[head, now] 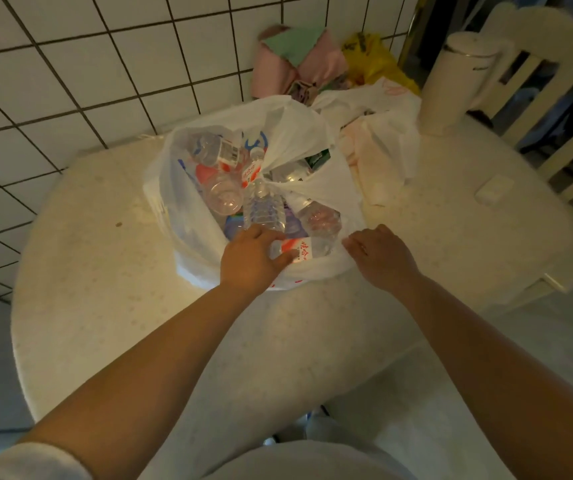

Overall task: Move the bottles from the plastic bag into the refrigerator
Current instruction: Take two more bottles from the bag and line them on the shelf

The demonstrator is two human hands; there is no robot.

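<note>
Clear plastic bottles (pixel 264 209) all crowd the white plastic bag (pixel 188 209); left hand (pixel 250 261) fingers curl round one red-labelled bottle (pixel 299 249), right hand (pixel 378 258) pinches the rim.

My left hand (pixel 252 259) and right hand (pixel 380 258) are bare, no rings, gloves or watch that I can make out. Both forearms are uncovered. At my left elbow, a pale, whitish sleeve (pixel 32 462) is pushed up; my trousers (pixel 278 358) are light too.

Bag (pixel 205 233) thin white plastic, crinkled; bottles (pixel 264 209) clear glossy plastic; table (pixel 105 271) smooth speckled; wall (pixel 70 64) glazed tile.
</note>
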